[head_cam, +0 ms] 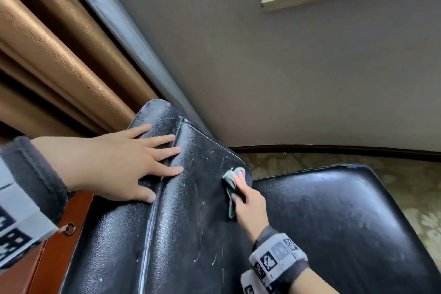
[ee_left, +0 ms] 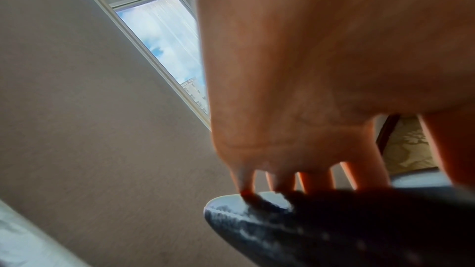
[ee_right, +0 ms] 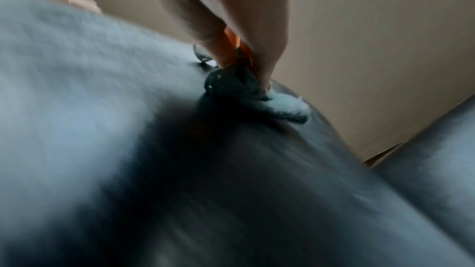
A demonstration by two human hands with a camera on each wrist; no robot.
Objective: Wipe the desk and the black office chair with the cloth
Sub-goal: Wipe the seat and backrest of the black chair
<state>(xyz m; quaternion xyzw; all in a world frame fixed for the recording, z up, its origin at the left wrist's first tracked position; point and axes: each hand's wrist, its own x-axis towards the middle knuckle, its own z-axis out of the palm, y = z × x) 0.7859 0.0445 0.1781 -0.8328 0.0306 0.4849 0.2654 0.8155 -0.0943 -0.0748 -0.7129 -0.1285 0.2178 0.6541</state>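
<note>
Grey wall (head_cam: 286,67) and bronze curtain (head_cam: 47,55) are backing the black chair (head_cam: 186,222), its grained leather scuffed with pale scratches. You are bracing its backrest with your left hand (head_cam: 124,162) lying flat, fingers spread, holding nothing. Your right hand (head_cam: 248,200) is pressing the bunched teal cloth (head_cam: 230,179) against the backrest's rounded edge. Judging by this, you are wiping the chair; next, be sweeping along those scratches toward the seat (head_cam: 334,222).

Black office chair (head_cam: 322,217): scuffed, dusty leatherette, backrest tilted toward the camera, seat beyond. Cloth (head_cam: 231,182): small, grey-green, crumpled, pressed against the backrest's right edge near the top.
</note>
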